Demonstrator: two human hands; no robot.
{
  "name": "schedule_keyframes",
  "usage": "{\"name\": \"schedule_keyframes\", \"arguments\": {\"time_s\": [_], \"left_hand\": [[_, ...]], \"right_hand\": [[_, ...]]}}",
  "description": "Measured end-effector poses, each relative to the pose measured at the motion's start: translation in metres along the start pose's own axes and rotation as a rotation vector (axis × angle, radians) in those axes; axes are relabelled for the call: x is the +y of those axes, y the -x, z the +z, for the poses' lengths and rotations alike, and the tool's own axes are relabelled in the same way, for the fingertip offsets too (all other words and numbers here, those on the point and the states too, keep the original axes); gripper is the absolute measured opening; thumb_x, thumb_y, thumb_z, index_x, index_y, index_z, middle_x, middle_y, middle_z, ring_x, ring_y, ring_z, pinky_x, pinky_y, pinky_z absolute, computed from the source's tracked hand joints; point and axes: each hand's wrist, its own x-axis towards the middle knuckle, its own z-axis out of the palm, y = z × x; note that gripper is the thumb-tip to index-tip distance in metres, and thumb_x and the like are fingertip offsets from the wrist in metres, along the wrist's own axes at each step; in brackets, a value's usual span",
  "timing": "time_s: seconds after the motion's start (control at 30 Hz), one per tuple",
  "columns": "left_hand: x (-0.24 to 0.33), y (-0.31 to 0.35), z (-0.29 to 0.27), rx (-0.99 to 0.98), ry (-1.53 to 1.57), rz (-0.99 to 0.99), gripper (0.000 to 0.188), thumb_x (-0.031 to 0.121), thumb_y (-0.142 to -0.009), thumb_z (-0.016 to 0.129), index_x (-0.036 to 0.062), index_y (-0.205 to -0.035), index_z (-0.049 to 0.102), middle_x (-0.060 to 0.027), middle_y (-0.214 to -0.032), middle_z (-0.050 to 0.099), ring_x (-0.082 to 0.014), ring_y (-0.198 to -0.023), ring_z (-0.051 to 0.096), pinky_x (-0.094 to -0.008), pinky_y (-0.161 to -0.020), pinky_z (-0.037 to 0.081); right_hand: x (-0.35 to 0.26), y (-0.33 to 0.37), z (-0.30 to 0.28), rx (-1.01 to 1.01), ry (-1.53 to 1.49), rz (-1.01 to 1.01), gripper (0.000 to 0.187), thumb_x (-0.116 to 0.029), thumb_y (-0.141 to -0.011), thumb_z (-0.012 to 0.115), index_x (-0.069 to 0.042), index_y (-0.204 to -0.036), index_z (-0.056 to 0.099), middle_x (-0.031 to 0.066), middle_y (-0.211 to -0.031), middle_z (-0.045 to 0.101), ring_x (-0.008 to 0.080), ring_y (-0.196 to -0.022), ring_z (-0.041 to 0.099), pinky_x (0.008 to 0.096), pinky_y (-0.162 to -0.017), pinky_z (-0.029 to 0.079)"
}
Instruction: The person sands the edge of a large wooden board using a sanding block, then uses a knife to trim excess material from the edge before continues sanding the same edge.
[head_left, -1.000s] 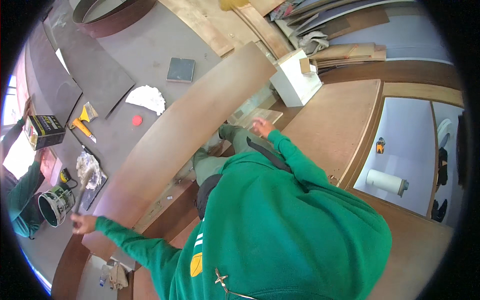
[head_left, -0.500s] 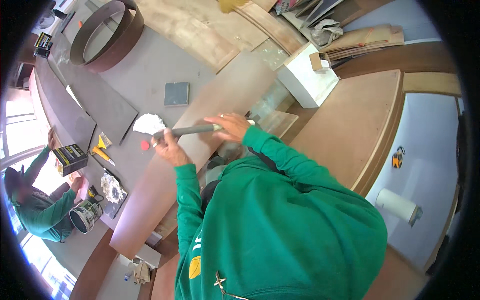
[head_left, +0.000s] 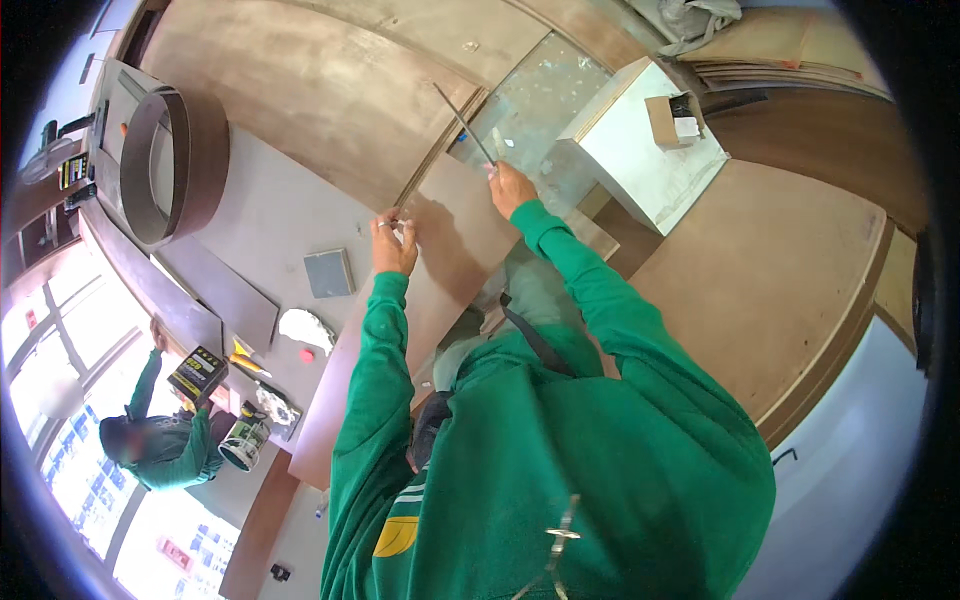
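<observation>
My right hand (head_left: 513,190) is closed around the handle end of a long, thin dark file (head_left: 463,124), which points up and away to the left, seen nearly edge-on. Below it lies a long, pinkish-brown curved board (head_left: 466,208), running diagonally in front of me. At the board's left edge is my left hand (head_left: 394,246), its fingers curled together. A small pale bit shows at these fingertips, too small to name. The left hand is apart from the file.
A grey square block (head_left: 329,273), white putty (head_left: 306,329) and a red cap (head_left: 307,356) lie on the grey bench. Beyond stands a brown curved ring (head_left: 205,165). To the right is a white box (head_left: 640,150) carrying an open carton. A co-worker (head_left: 165,445) sits at left beside a bucket (head_left: 243,443).
My left hand has come off the file's far end. My right hand has swung the file forward, so it now points away from me. The whole view has shifted too.
</observation>
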Motion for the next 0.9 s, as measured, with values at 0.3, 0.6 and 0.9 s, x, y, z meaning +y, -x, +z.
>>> {"name": "schedule_keyframes", "arguments": {"time_s": [0.3, 0.6, 0.9], "left_hand": [[0.018, -0.083, 0.030, -0.161, 0.001, -0.134, 0.038, 0.020, -0.094, 0.063, 0.0005, -0.125, 0.056, -0.0195, -0.118, 0.059, -0.0296, -0.101, 0.065, -0.0402, -0.089, 0.053], [0.076, -0.185, 0.040, -0.260, -0.028, 0.112, 0.038, 0.013, -0.097, 0.054, 0.0114, -0.135, 0.052, -0.0188, -0.135, 0.052, -0.0396, -0.122, 0.054, -0.0464, -0.103, 0.046], [0.024, -0.215, 0.053, -0.734, -0.416, 0.408, 0.042, 0.007, -0.096, 0.048, 0.0182, -0.136, 0.053, -0.0075, -0.144, 0.051, -0.0336, -0.134, 0.046, -0.0457, -0.109, 0.044]], "right_hand": [[0.024, -0.035, -0.009, -0.106, -0.069, 0.023, 0.030, -0.025, -0.098, 0.049, -0.001, -0.115, 0.058, 0.0271, -0.099, 0.067, 0.0452, -0.093, 0.063, 0.0548, -0.082, 0.049], [-0.017, -0.011, -0.063, -0.464, -0.094, 0.262, 0.048, -0.025, -0.100, 0.050, -0.003, -0.142, 0.042, 0.0263, -0.106, 0.067, 0.0459, -0.097, 0.063, 0.0546, -0.083, 0.049], [-0.032, -0.003, -0.038, -0.395, -0.294, 0.200, 0.055, -0.019, -0.099, 0.049, -0.012, -0.152, 0.035, 0.0194, -0.113, 0.062, 0.0311, -0.088, 0.059, 0.0429, -0.085, 0.050]]}}
